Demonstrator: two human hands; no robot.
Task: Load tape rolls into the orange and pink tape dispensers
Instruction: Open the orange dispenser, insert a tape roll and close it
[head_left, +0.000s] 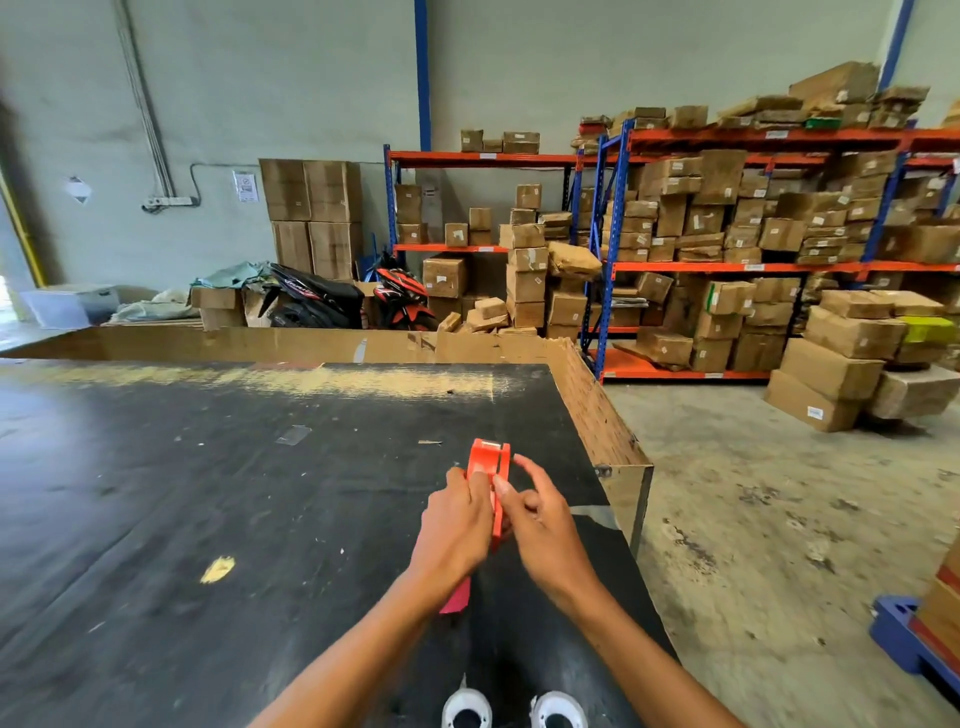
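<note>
The orange tape dispenser is held above the black table near its right side, its front end pointing away from me. My left hand grips its left side. My right hand pinches its right side, index finger raised. A pink piece, probably part of the pink dispenser, shows under my left wrist; most of it is hidden. Two clear tape rolls with white cores lie at the table's near edge between my forearms.
Cardboard walls edge the table's far and right sides. A strip of clear tape is stuck on the tabletop. Beyond are shelves with cartons, a motorbike and bare concrete floor on the right. A blue pallet sits at lower right.
</note>
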